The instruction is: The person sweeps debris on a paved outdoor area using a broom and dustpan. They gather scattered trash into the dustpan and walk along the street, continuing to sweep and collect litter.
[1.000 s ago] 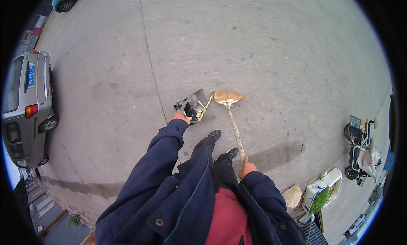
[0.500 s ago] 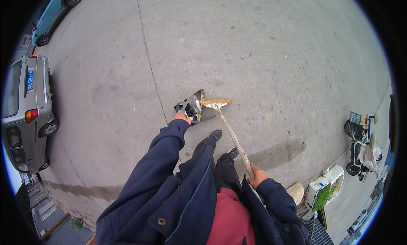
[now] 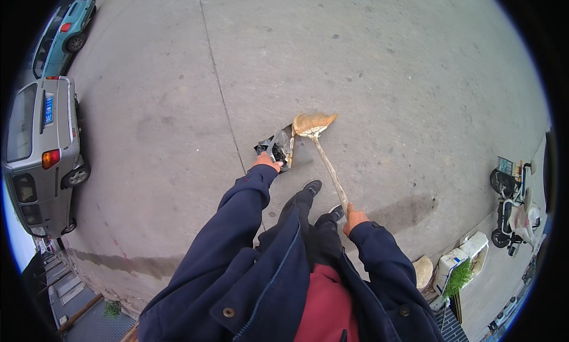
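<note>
My left hand is closed on the handle side of a dustpan held low in front of my feet. Black, crumpled rubbish lies in it, and its handle is mostly hidden by my fingers. My right hand grips the pale wooden stick of a broom near my right hip. The broom's tan straw head fans out just beyond the dustpan's right edge. Whether the bristles touch the dustpan or the ground, I cannot tell.
Grey concrete ground spreads all around, with a seam running to my left. A silver van and a teal car stand at the left. White planter boxes, a stone and a scooter are at the right.
My right hand has moved forward and the broom head has swung away from me, its straw spread wider. My left hand still holds the dustpan. The whole view has shifted slightly.
</note>
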